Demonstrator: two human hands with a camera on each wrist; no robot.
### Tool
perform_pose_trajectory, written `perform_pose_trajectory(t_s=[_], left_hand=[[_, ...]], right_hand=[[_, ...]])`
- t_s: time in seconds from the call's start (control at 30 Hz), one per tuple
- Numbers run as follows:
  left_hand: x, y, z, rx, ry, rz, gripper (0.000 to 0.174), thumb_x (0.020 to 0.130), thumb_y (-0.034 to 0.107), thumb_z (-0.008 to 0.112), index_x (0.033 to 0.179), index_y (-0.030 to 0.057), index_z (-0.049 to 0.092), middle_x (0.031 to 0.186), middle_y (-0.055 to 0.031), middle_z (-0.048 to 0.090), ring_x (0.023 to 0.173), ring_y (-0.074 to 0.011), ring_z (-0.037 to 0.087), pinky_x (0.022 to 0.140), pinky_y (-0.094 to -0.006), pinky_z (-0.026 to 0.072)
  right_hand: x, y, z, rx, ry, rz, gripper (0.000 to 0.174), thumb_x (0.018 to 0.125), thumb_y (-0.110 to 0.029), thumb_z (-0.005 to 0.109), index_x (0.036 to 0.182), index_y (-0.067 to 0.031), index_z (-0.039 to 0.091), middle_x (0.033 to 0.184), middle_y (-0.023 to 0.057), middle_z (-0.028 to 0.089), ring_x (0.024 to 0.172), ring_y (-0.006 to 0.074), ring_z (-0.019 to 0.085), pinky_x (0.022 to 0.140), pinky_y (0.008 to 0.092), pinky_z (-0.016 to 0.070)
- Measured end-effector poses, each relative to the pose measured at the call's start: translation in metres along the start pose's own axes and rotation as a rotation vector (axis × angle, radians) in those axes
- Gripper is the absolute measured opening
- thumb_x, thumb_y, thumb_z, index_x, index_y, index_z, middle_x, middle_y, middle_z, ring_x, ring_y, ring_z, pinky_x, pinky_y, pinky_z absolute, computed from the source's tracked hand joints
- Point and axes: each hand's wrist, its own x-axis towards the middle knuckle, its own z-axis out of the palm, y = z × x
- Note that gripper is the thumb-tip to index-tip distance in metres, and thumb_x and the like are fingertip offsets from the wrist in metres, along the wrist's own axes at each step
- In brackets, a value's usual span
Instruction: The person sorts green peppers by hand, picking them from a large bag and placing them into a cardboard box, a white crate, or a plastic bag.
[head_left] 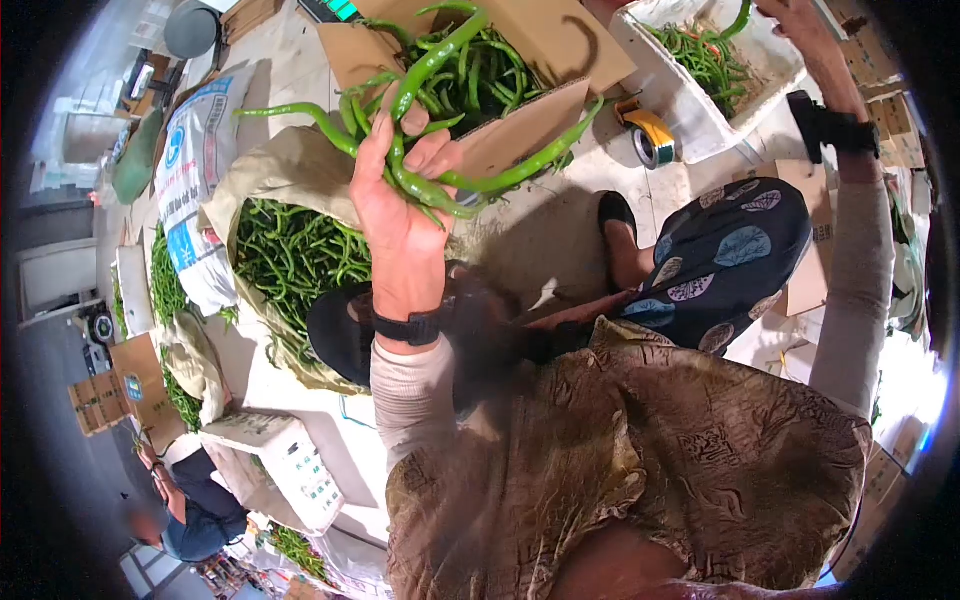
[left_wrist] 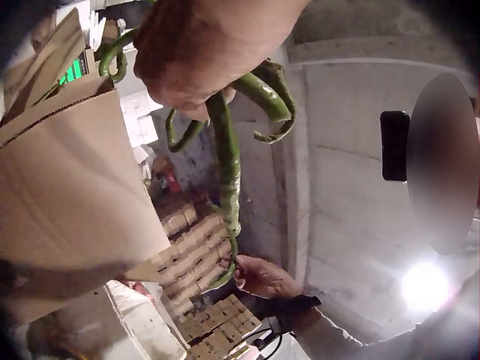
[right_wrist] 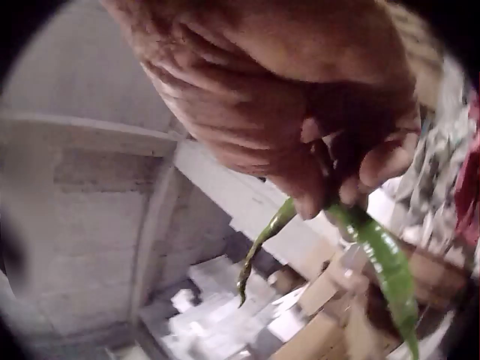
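Nearest, at the bottom edge of the head view: brown patterned top [head_left: 640,450], then dark leaf-print trousers [head_left: 740,255] & a dark shoe [head_left: 617,212] on the pale floor [head_left: 570,232].

L hand [head_left: 405,225]: palm up, fingers curled round a bunch of long green peppers [head_left: 430,75], ends sticking out both sides. Bunch is up in the air, approx. over the near-L corner of the open cardboard box [head_left: 530,125]; exact height can't tell. More loose peppers [head_left: 480,75] inside that box.

Just L of the L forearm, an open cloth sack [head_left: 290,165], full of thin green chilies [head_left: 290,250], mouth facing the hand.

R hand [head_left: 800,28]: arm stretched out, fingertips pinching a green pepper [right_wrist: 386,270] w/ its end hanging down in the R wrist view; hand is by the far-R corner of the white foam box [head_left: 765,120]. Box holds green chilies w/ a few red bits [head_left: 705,60], mostly twd its L side. Yellow tape dispenser [head_left: 650,130] on the floor, just off that box's near-L corner.

Farther out, L side: white printed bag [head_left: 205,190] btwn the sack & more green peppers on the floor [head_left: 168,275]; a 2nd foam box [head_left: 290,465], tilted in view, lower L. Past it, another person [head_left: 205,515] in dark clothes, near a cardboard carton [head_left: 150,390].
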Motion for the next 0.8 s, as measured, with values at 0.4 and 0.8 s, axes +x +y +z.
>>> perform_pose_trajectory(t_s=[0.4,0.8], left_hand=[[-0.015,-0.035,0.022,0.465,-0.169,0.102,0.046,0.083,0.021,0.063,0.122,0.0021,0.050,0.075,-0.0083,0.056,0.055,-0.0109,0.043,0.050,-0.0237,0.0342],[-0.013,-0.029,0.014,0.603,0.065,0.268,0.033,0.090,0.021,0.058,0.116,0.0007,0.053,0.099,-0.0118,0.063,0.070,-0.0153,0.057,0.058,-0.0254,0.0434]], right_hand=[[-0.092,-0.089,0.104,0.873,-0.706,0.194,0.041,0.081,-0.045,0.070,0.096,-0.0072,0.067,0.079,-0.0019,0.061,0.064,0.0061,0.050,0.052,0.0222,0.0367],[-0.075,-0.081,0.115,1.306,-0.754,0.273,0.026,0.093,-0.023,0.059,0.107,-0.0021,0.062,0.078,-0.0015,0.060,0.064,0.0052,0.052,0.053,0.0177,0.0391]])
